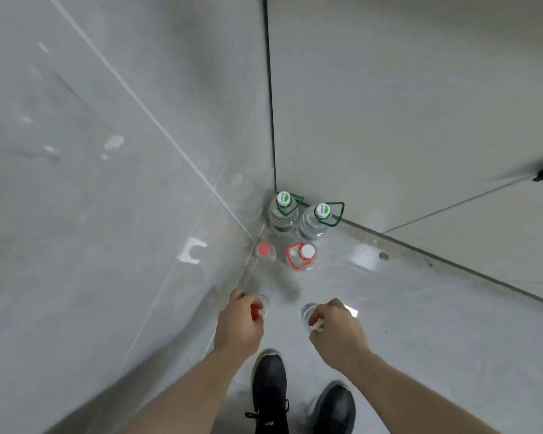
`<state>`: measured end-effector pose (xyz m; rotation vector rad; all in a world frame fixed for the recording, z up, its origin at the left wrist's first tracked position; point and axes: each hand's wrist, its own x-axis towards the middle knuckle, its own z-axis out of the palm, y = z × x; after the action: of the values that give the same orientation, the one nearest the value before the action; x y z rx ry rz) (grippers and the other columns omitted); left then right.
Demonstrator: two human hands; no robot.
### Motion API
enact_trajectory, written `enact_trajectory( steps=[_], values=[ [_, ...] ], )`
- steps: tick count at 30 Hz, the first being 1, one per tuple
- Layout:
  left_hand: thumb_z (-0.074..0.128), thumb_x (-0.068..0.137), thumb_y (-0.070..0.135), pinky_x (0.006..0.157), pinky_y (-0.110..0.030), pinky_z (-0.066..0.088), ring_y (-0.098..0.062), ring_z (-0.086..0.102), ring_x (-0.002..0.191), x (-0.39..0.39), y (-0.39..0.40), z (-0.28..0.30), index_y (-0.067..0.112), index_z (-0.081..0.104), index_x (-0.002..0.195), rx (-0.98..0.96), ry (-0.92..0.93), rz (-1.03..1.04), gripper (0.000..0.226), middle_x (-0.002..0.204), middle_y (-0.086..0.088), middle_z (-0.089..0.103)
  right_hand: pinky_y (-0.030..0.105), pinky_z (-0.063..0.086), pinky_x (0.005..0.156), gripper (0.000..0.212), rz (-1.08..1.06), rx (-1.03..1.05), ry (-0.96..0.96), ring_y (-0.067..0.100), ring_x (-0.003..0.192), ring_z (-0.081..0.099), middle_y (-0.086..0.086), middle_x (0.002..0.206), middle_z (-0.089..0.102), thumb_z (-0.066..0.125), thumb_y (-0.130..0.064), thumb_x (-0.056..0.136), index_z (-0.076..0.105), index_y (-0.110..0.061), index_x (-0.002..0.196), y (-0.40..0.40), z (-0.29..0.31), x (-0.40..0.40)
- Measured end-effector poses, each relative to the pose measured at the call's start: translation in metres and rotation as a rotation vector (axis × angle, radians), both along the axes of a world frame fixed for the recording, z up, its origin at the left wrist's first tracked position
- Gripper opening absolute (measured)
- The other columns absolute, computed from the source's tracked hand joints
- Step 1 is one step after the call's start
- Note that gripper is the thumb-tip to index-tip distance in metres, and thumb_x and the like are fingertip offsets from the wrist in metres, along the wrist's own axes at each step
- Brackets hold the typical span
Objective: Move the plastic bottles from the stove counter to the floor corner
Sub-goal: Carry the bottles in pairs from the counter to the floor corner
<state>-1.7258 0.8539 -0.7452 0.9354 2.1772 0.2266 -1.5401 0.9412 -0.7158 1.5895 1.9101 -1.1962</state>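
Four clear plastic bottles already stand in the floor corner [265,228]: two green-handled bottles [284,211] against the wall and, in front of them, a red-capped bottle [265,251] and a red-handled bottle [301,255]. The left hand [240,321] grips a red-capped small bottle [261,305] by its neck, and the right hand [334,328] grips a green-capped small bottle [309,314] the same way, both hanging above the floor in front of that group. I'd lower them straight down side by side into the open patch, bases flat, letting go only once they stand steady and clear of the standing ones.
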Motion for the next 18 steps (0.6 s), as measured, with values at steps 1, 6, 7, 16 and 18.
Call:
enact_trajectory(
  steps=[1,6,7,16,18],
  values=[
    [0.061,0.085,0.012,0.073,-0.021,0.045,-0.013,0.058,0.074,-0.003,0.002,-0.014,0.029,0.065,0.086,0.003,0.004,-0.002,0.018,0.097,0.014,0.047,0.017,0.046,0.064,0.024,-0.005,-0.002,0.011,0.019,0.087,0.060,-0.008,0.110,0.050,0.057,-0.009,0.086,0.069,-0.027,0.097,0.000,-0.015,-0.005],
    [0.062,0.084,0.012,0.070,-0.020,0.043,-0.012,0.058,0.074,-0.014,0.007,-0.067,0.031,0.064,0.086,0.031,0.003,-0.041,0.019,0.097,0.014,0.047,0.027,0.052,0.080,0.025,-0.001,0.013,0.015,0.027,0.096,0.065,-0.003,0.117,0.053,0.060,-0.011,0.086,0.072,-0.025,0.103,0.005,-0.071,-0.028],
    [0.063,0.083,0.012,0.070,-0.022,0.045,-0.013,0.059,0.075,-0.016,0.009,-0.073,0.030,0.065,0.087,0.038,0.003,-0.050,0.019,0.097,0.015,0.047,0.027,0.050,0.080,0.024,-0.002,0.010,0.015,0.028,0.098,0.065,-0.002,0.118,0.052,0.061,-0.011,0.087,0.072,-0.024,0.104,0.006,-0.079,-0.032],
    [0.065,0.085,0.007,0.076,-0.029,0.053,-0.014,0.062,0.080,-0.027,0.041,-0.111,0.025,0.068,0.091,0.093,0.028,-0.100,0.019,0.101,0.014,0.052,0.034,0.056,0.083,0.026,-0.116,0.022,0.055,0.029,0.100,0.063,-0.001,0.118,0.051,0.058,-0.010,0.088,0.072,-0.021,0.107,0.021,-0.128,-0.051],
    [0.066,0.085,0.006,0.076,-0.033,0.056,-0.014,0.061,0.078,-0.028,0.048,-0.115,0.027,0.067,0.088,0.101,0.030,-0.087,0.022,0.099,0.013,0.052,0.035,0.057,0.084,0.027,-0.164,0.021,0.049,0.029,0.098,0.064,-0.002,0.115,0.050,0.058,-0.010,0.088,0.072,-0.022,0.108,0.020,-0.135,-0.053]
  ],
)
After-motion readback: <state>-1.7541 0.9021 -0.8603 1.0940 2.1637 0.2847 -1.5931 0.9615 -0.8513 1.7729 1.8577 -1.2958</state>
